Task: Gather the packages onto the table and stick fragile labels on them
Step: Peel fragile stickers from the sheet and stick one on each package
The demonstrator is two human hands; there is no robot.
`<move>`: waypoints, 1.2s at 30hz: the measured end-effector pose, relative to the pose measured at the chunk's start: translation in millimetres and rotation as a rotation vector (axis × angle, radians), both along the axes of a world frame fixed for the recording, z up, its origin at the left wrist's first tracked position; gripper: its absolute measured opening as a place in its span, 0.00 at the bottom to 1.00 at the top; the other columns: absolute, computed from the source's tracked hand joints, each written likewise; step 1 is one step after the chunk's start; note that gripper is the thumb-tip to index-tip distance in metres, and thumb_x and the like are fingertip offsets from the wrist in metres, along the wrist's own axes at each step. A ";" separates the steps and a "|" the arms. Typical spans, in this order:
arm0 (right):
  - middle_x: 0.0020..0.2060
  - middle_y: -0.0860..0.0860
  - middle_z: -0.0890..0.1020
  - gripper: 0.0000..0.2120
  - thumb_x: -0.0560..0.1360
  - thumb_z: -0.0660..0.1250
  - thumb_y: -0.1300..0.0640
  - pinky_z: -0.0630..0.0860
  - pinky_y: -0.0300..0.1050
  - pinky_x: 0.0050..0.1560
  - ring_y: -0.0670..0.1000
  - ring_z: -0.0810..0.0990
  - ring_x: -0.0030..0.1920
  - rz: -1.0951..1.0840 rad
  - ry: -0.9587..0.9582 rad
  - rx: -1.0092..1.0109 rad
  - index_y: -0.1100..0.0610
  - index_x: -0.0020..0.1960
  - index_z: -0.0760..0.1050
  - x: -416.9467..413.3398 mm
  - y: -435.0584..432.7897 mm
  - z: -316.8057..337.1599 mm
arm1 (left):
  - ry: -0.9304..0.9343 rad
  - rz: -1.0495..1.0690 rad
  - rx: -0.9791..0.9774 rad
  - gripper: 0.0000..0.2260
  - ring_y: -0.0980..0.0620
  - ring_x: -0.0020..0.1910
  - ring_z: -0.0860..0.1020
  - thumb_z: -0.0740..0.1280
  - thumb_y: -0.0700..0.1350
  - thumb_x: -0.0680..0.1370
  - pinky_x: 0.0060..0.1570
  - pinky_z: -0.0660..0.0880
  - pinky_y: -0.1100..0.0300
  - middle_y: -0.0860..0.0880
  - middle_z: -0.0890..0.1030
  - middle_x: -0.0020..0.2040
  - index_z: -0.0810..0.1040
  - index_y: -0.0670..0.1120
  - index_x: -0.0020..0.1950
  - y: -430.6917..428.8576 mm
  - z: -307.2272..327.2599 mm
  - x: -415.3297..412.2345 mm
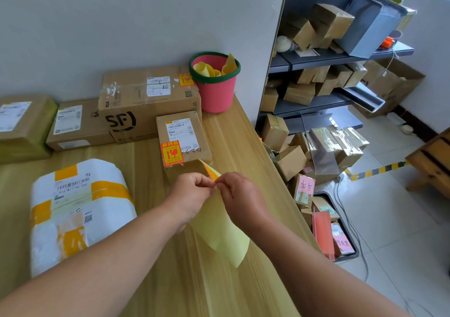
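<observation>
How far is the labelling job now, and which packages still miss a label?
Done: five packages are on the table; the SF box and the small box before it carry fragile labels. In hand: left hand and right hand pinch the yellow label sheet, seemingly peeling one. Left: the white package and two brown boxes at far left show no such label.

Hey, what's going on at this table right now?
A person is labelling parcels at a wooden table. The left hand and right hand pinch the top of a yellow backing sheet, where an orange fragile label sticks up. The small cardboard box and the SF box already carry fragile labels. The white foam package shows none. A pink bucket holds used backing sheets.
</observation>
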State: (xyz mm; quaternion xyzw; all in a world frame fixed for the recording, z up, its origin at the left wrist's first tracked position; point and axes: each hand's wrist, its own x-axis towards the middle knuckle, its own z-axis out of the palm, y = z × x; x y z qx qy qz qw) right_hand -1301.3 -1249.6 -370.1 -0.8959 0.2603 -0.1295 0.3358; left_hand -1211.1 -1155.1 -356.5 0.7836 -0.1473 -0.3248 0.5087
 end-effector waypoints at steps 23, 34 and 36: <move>0.35 0.53 0.81 0.09 0.80 0.57 0.59 0.78 0.52 0.46 0.51 0.80 0.38 -0.509 -0.145 0.576 0.53 0.44 0.74 -2.9 -42.7 10.8 | 0.207 0.276 0.492 0.18 0.39 0.58 0.75 0.62 0.36 0.77 0.46 0.70 0.55 0.39 0.74 0.61 0.70 0.37 0.66 21.5 -65.5 18.2; 0.31 0.47 0.77 0.10 0.73 0.65 0.64 0.67 0.33 0.31 0.41 0.71 0.29 -0.040 -0.164 0.396 0.50 0.39 0.77 24.8 40.0 8.9 | 0.394 0.271 0.039 0.12 0.51 0.32 0.72 0.64 0.48 0.78 0.39 0.67 0.58 0.49 0.75 0.32 0.76 0.46 0.37 54.9 5.0 46.1; 0.33 0.45 0.76 0.13 0.73 0.65 0.64 0.68 0.34 0.35 0.42 0.73 0.33 0.040 -0.188 0.353 0.47 0.39 0.76 32.9 55.4 10.0 | 0.396 0.282 0.027 0.10 0.51 0.32 0.73 0.66 0.47 0.77 0.41 0.68 0.58 0.48 0.76 0.32 0.76 0.46 0.37 70.8 10.5 53.6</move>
